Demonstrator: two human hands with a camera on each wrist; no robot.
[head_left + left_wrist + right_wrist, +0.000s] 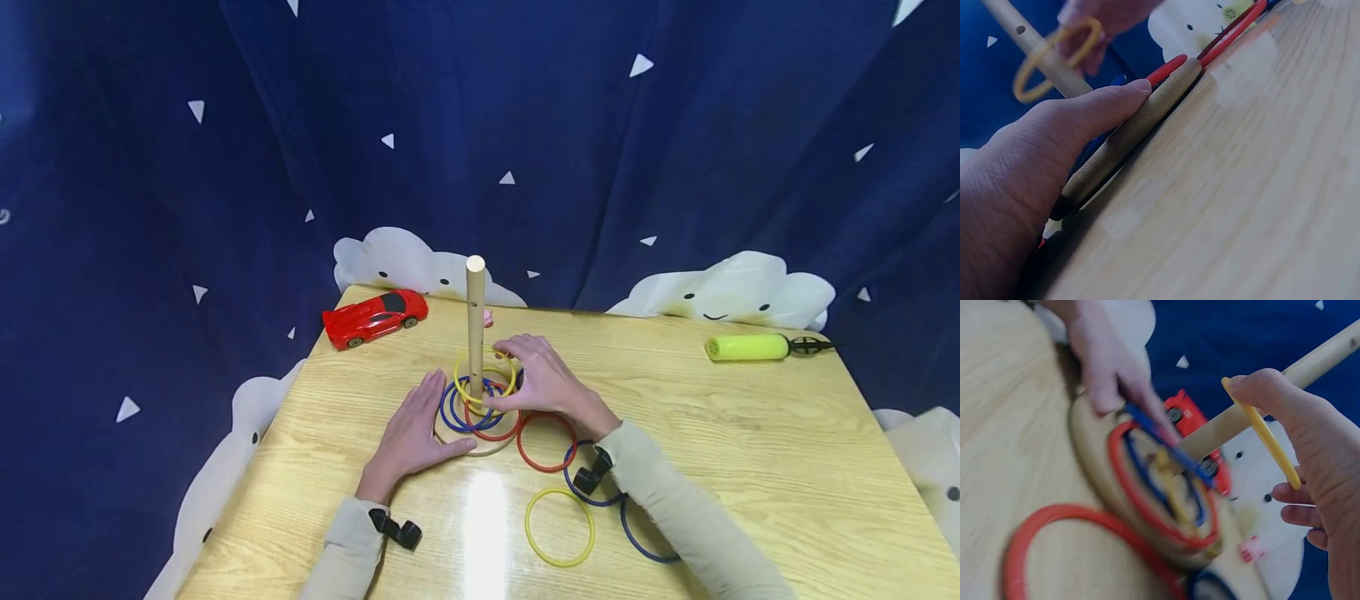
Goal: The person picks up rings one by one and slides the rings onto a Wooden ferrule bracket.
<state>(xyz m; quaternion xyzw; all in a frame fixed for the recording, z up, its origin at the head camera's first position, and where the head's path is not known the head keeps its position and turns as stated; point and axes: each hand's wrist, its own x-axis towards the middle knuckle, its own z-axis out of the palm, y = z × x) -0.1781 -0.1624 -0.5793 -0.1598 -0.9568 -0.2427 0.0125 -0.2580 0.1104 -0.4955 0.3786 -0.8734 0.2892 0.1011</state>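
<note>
A wooden peg (476, 321) rises from a round wooden base (1129, 134). My right hand (546, 379) pinches a yellow ring (1263, 434) between thumb and fingers; the ring encircles the peg, held above the base. Around the peg's foot lie blue rings (442, 412), a red ring (1116, 459) and a yellow one (1166, 475), overlapping one another. With fingers extended, my left hand (411, 433) touches the base's left side. Its thumb (1113, 103) rests along the front rim, in the left wrist view.
Next to the base is a loose red ring (536, 467). Nearer me lie a yellow ring (558, 564) and blue rings (567, 481), partly under the right forearm. A red toy car (377, 318) stands back left, a small pink toy (488, 318) behind the peg, and a yellow-green pump (748, 347) back right.
</note>
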